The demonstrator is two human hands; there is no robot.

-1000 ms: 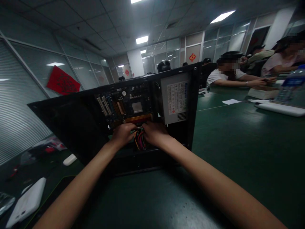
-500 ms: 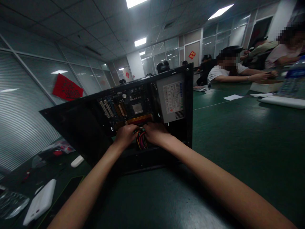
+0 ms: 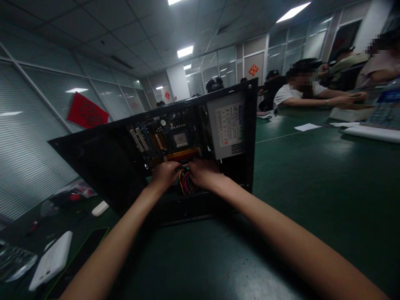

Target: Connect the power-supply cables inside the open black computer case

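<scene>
An open black computer case (image 3: 103, 166) stands on the green table (image 3: 312, 187), its inside facing me. Within it I see a motherboard (image 3: 165, 139) and a grey power supply (image 3: 228, 129) at the right. Both my hands reach into the case just below the motherboard. My left hand (image 3: 164, 175) and my right hand (image 3: 201, 171) are curled with fingers closed around a bundle of red, yellow and orange cables (image 3: 185, 183) that hangs between them. The fingertips are hidden behind the knuckles.
A white device (image 3: 51, 260) and a dark tablet (image 3: 84, 250) lie at the near left, with a small white object (image 3: 100, 208) and clutter beyond. Other people sit at the far right of the table by papers (image 3: 306, 126), a box and a water bottle (image 3: 386, 108).
Both hands stay on the cables with only tiny shifts. The view has swung slightly, moving the case a little in the frame.
</scene>
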